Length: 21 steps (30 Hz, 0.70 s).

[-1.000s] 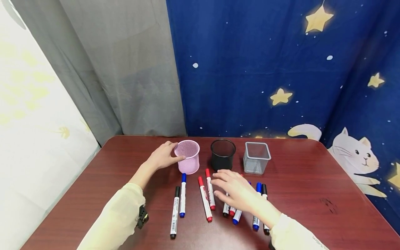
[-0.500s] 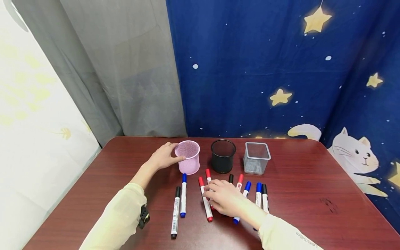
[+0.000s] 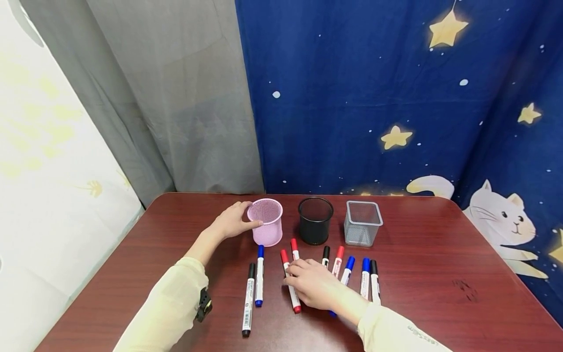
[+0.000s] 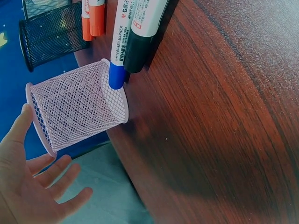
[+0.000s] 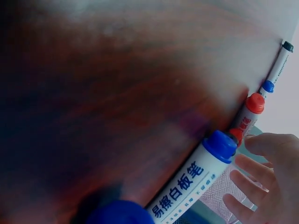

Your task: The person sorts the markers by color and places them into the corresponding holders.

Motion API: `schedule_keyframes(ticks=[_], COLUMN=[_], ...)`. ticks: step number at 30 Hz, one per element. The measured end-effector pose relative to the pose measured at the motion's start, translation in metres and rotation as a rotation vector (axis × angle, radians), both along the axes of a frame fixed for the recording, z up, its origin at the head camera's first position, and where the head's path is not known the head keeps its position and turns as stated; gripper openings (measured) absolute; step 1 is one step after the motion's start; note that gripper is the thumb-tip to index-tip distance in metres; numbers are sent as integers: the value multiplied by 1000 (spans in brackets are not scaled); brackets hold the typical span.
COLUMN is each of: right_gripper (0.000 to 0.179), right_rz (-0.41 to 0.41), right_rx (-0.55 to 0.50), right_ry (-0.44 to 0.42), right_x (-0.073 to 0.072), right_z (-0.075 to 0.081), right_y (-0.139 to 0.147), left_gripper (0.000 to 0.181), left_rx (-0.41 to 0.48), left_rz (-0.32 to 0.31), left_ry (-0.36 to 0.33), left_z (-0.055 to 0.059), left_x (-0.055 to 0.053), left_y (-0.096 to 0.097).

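My left hand holds the rim of a pink mesh pen cup at the back of the table, thumb in front and index finger around its left side. In the left wrist view the other fingers spread loosely beyond the rim. My right hand is low over two red whiteboard markers, its fingertips right at the left red marker and partly covering the right red marker. From the right wrist, its fingers look spread and relaxed, with the thumb close beside a red marker end.
A black mesh pen cup and a square silver mesh cup stand right of the pink one. Left lie a blue marker and a black marker. Several more markers, including a red one, lie partly under the right forearm.
My right hand has come down and toward me, from over the middle markers to the two red ones, uncovering several caps. My left hand has stayed at the pink cup.
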State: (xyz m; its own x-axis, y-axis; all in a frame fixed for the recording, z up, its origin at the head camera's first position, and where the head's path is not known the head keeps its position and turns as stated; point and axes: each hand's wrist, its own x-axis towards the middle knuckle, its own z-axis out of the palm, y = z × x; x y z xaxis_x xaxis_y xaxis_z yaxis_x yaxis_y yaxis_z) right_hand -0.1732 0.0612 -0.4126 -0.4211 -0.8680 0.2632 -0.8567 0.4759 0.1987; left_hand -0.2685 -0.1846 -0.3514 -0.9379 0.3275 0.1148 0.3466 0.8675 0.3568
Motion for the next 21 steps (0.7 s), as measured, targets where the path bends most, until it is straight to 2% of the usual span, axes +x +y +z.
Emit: schedule_keyframes(ticks=[11, 21], right_gripper=[22, 17], right_rz=[24, 43], right_rx=[30, 62], right_ry=[41, 129], right_x=[1, 2], right_z=[-4, -9], right_y=[-7, -15], left_gripper=[71, 71], left_rx=[10, 13], left_rz=[-5, -1], left_ry=[-4, -9], left_z=[0, 1], left_x=[0, 1], left_y=[0, 0])
